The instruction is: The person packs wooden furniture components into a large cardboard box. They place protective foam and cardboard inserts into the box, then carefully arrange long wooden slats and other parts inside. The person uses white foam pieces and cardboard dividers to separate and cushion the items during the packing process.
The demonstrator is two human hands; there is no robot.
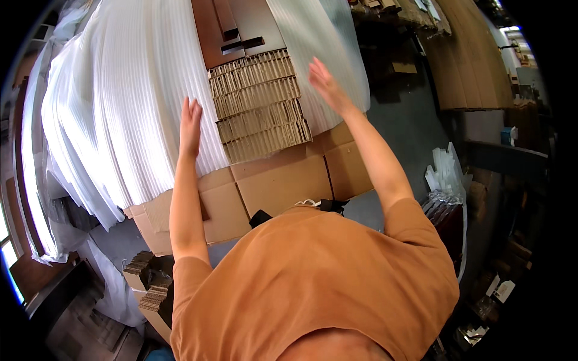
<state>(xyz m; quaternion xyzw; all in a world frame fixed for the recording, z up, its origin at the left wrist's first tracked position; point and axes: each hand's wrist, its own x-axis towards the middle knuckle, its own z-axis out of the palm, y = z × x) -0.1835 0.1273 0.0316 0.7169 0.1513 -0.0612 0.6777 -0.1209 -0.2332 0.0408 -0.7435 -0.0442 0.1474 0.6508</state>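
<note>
A block of brown corrugated cardboard strips (259, 105) lies across dark brown wooden panels (238, 27), with white ribbed foam sheets (120, 102) spread on both sides. My left hand (191, 123) rests flat and open on the foam just left of the strips. My right hand (325, 84) hovers open over the foam sheet to their right. Neither hand holds anything. All of this lies on flattened cardboard boxes (283, 180) on the work surface.
A box holding more corrugated strips (150, 283) stands at the lower left. White plastic parts (445, 171) and bagged dark pieces (448, 213) sit at the right. Large cardboard sheets (466, 54) lean at the upper right above a grey floor (403, 120).
</note>
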